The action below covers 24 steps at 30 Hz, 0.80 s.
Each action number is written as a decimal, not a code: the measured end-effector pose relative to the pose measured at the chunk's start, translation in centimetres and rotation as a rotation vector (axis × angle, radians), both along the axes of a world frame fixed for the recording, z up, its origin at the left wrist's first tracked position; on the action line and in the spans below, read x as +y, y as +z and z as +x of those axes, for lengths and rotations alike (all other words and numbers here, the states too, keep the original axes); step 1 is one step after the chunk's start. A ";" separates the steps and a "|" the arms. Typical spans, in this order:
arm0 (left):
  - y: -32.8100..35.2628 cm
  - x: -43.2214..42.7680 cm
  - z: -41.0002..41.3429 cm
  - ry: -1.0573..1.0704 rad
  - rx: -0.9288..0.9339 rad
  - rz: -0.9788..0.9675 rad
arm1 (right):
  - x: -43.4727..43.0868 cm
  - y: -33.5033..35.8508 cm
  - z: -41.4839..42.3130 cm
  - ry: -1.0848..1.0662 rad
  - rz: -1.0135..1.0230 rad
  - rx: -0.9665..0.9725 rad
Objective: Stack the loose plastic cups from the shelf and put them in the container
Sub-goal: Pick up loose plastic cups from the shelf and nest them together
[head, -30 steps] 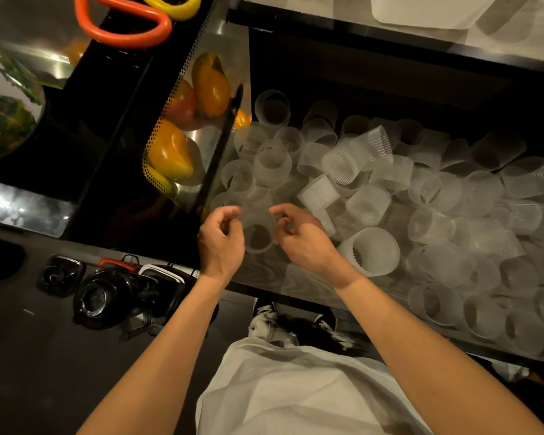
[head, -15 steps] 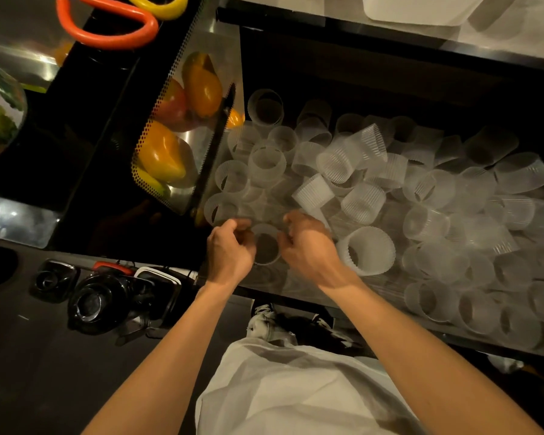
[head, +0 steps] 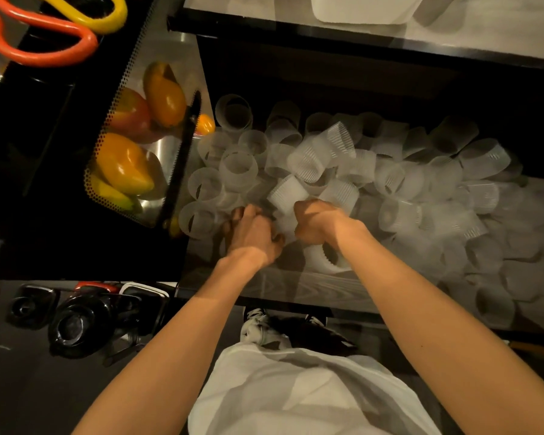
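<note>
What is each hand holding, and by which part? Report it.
Cannot be told. The left hand and right hand curl into the cups; one cup between them seems gripped by its sides, fingertips hidden.

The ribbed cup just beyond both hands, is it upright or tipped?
Tipped. The ribbed cup lies slanted on other cups, its ribbed side wall facing the camera, not its mouth.

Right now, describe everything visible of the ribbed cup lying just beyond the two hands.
The ribbed cup is whitish, translucent plastic with fine vertical ribs round its wall. It lies tipped on its side on other loose cups, near the front left of the shelf. The right hand is just on the near side of it; whether they touch cannot be told.
</note>
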<state>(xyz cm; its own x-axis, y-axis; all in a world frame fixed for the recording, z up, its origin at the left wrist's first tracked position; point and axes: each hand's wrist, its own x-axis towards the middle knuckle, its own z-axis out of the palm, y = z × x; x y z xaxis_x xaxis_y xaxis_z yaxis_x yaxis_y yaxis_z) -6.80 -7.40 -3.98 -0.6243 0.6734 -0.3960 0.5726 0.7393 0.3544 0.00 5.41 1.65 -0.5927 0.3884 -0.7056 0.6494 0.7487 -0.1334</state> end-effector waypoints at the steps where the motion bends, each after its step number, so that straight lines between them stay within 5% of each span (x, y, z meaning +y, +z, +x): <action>1: 0.0 0.1 0.1 0.022 -0.007 0.012 | 0.2 0.1 -0.1 -0.051 -0.026 0.022; 8: 1.6 -0.6 0.4 0.333 -0.167 0.392 | 1.5 0.6 -0.4 -0.311 -0.085 0.201; 12: 3.0 -1.3 0.1 0.522 -0.312 0.542 | 0.7 1.0 0.0 -0.501 -0.098 0.508; 16: 3.2 -3.7 -0.8 0.587 -0.461 0.724 | -1.1 1.4 -0.2 -0.576 -0.360 0.576; 19: 2.4 -6.6 -1.0 0.565 -0.445 0.716 | -2.9 0.8 0.1 -0.481 -0.515 0.593; 24: 1.3 -9.7 -0.5 0.520 -0.271 0.563 | -6.2 -1.0 0.9 -0.204 -0.449 0.625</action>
<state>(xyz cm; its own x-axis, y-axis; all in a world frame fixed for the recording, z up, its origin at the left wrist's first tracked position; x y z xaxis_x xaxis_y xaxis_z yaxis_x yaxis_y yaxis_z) -7.35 -17.08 -2.72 -0.8432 0.4668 -0.2666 0.0459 0.5566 0.8295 0.89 -0.82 0.63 -0.8784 0.2895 -0.3804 0.4730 0.4109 -0.7794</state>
